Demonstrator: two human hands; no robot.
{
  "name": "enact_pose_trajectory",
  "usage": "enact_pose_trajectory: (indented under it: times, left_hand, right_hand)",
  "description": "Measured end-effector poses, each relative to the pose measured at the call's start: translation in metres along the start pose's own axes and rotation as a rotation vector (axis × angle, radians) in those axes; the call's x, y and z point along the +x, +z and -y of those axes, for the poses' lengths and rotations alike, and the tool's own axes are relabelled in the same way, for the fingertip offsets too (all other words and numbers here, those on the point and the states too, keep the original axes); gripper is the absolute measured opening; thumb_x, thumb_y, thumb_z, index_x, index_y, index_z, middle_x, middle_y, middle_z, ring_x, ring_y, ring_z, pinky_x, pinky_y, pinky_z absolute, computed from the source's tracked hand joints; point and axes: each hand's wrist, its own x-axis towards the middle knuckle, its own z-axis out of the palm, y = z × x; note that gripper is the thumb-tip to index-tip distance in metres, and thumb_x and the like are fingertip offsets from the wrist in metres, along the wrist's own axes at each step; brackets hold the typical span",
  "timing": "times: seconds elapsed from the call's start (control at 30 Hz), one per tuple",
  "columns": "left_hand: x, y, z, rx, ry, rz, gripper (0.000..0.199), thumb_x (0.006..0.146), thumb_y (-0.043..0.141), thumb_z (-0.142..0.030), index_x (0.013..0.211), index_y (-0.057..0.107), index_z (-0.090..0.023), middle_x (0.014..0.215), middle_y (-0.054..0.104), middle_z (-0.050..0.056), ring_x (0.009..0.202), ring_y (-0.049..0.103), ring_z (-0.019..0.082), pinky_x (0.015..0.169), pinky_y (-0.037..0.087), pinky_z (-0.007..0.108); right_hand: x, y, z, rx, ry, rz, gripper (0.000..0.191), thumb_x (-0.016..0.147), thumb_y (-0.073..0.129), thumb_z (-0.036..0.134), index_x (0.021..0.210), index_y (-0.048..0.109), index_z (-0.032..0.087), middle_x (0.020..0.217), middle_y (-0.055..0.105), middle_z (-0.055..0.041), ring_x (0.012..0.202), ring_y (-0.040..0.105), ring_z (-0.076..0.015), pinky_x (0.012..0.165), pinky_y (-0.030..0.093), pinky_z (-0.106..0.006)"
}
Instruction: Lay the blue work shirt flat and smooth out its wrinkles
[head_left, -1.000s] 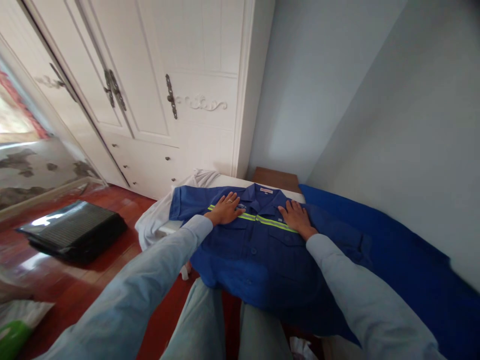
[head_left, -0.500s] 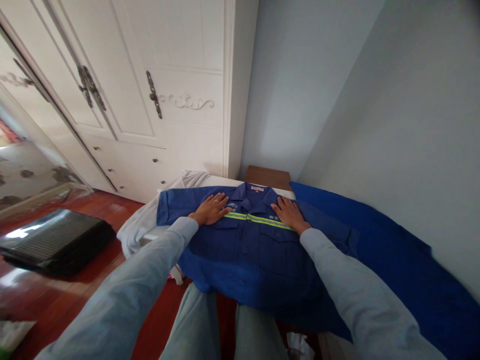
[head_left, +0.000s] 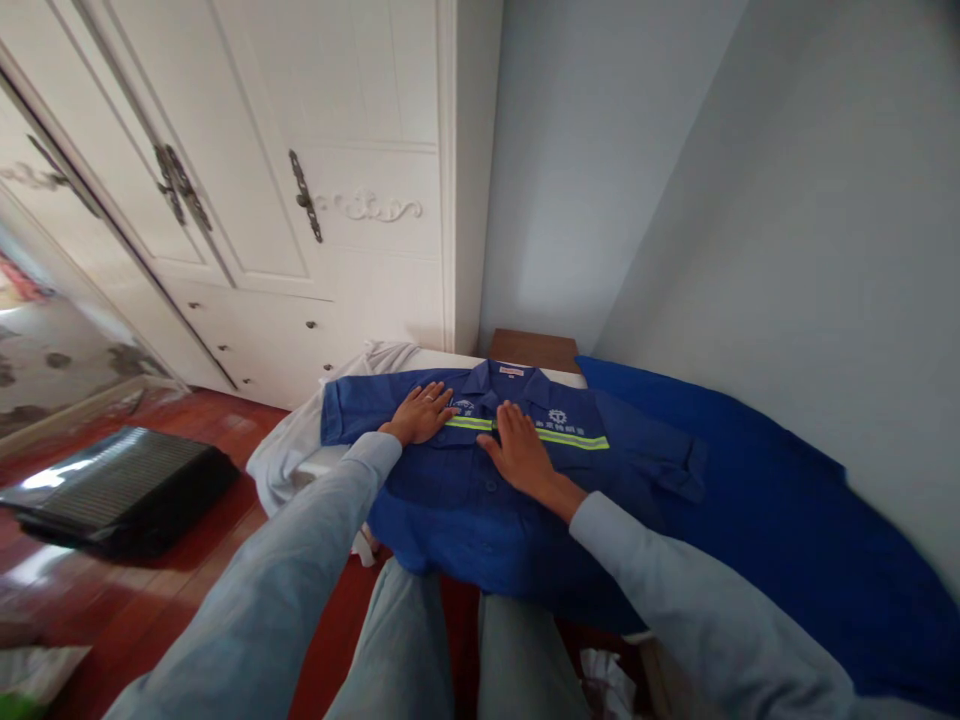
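Shirt point(head_left: 487, 500) — blue, short-sleeved, with a yellow-green reflective stripe point(head_left: 574, 439) across the chest — is lying face up and spread flat on the bed point(head_left: 450, 357), collar pointing away toward the wall and hem hanging over the near edge by the person's knees. In the head view, the only view, the left hand point(head_left: 421, 412) is resting palm down on the shirt's chest to the left of the collar, fingers stretched out and together, gripping nothing. The right hand point(head_left: 519, 452) is lying flat too, fingers extended and slightly apart, pressing on the button line just below the stripe, near the middle of the chest; it is holding nothing. The 2 hands are sitting near each other, not touching. Both arms are showing in pale blue sleeves point(head_left: 300, 580). A white cloth point(head_left: 300, 445) is bunching beside the shirt's left sleeve and draping off the bed. To the right, a blue sheet point(head_left: 787, 520) is covering the bed along the grey wall point(head_left: 750, 250). A white wardrobe point(head_left: 300, 180) with dark metal handles is standing behind, and a small wooden table point(head_left: 534, 350) is peeking out in the corner. On the red wood floor point(head_left: 150, 570), a black case point(head_left: 112, 485) is lying well apart from the bed.
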Motion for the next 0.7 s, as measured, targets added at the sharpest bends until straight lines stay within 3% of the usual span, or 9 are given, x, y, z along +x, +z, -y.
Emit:
enact_pose_trajectory:
  times: [0.07, 0.17, 0.43, 0.57, 0.7]
  left_hand:
    - [-0.001, 0.002, 0.001, -0.007, 0.001, -0.019, 0.071, 0.096, 0.021, -0.06, 0.155, 0.033, -0.02, 0.162, 0.024, 0.01, 0.154, 0.02, 0.025, 0.128, 0.019, 0.049]
    - [-0.001, 0.004, 0.004, -0.018, 0.011, -0.021, 0.073, 0.096, 0.021, -0.061, 0.155, 0.032, -0.02, 0.162, 0.025, 0.01, 0.154, 0.02, 0.025, 0.128, 0.018, 0.048]
    - [0.0, 0.006, 0.012, -0.097, 0.017, -0.044, 0.069, 0.097, 0.02, -0.059, 0.152, 0.039, -0.021, 0.161, 0.029, 0.007, 0.153, 0.022, 0.022, 0.129, 0.016, 0.046]
    - [-0.003, 0.002, 0.008, -0.107, 0.025, -0.08, 0.065, 0.097, 0.024, -0.054, 0.147, 0.045, -0.018, 0.157, 0.036, 0.009, 0.151, 0.028, 0.022, 0.128, 0.02, 0.046]
    - [-0.011, -0.007, 0.0, -0.052, 0.055, -0.173, 0.06, 0.099, 0.02, -0.044, 0.132, 0.06, -0.012, 0.143, 0.053, 0.013, 0.144, 0.04, 0.022, 0.123, 0.031, 0.043]
  right_hand:
    - [-0.025, 0.002, 0.017, 0.033, -0.2, 0.052, 0.082, 0.102, 0.022, 0.065, 0.155, 0.033, 0.003, 0.159, 0.021, -0.0176, 0.15, 0.02, -0.0299, 0.123, 0.02, -0.048]
    - [-0.057, -0.005, 0.01, 0.011, -0.279, 0.122, 0.082, 0.102, 0.018, 0.068, 0.155, 0.036, 0.007, 0.159, 0.022, -0.0135, 0.15, 0.019, -0.0273, 0.125, 0.018, -0.047]
    - [-0.117, -0.029, -0.067, -0.081, -0.069, 0.156, 0.084, 0.1, 0.016, 0.07, 0.157, 0.031, 0.009, 0.16, 0.019, -0.0123, 0.151, 0.018, -0.0271, 0.124, 0.019, -0.051]
    - [-0.132, -0.031, -0.074, -0.128, 0.087, 0.156, 0.09, 0.099, 0.015, 0.071, 0.156, 0.032, 0.003, 0.16, 0.018, -0.0163, 0.15, 0.02, -0.0303, 0.123, 0.022, -0.05]
    - [-0.13, -0.034, -0.071, -0.071, 0.137, 0.156, 0.093, 0.099, 0.02, 0.072, 0.155, 0.032, -0.001, 0.158, 0.022, -0.0205, 0.149, 0.022, -0.0316, 0.123, 0.022, -0.05]
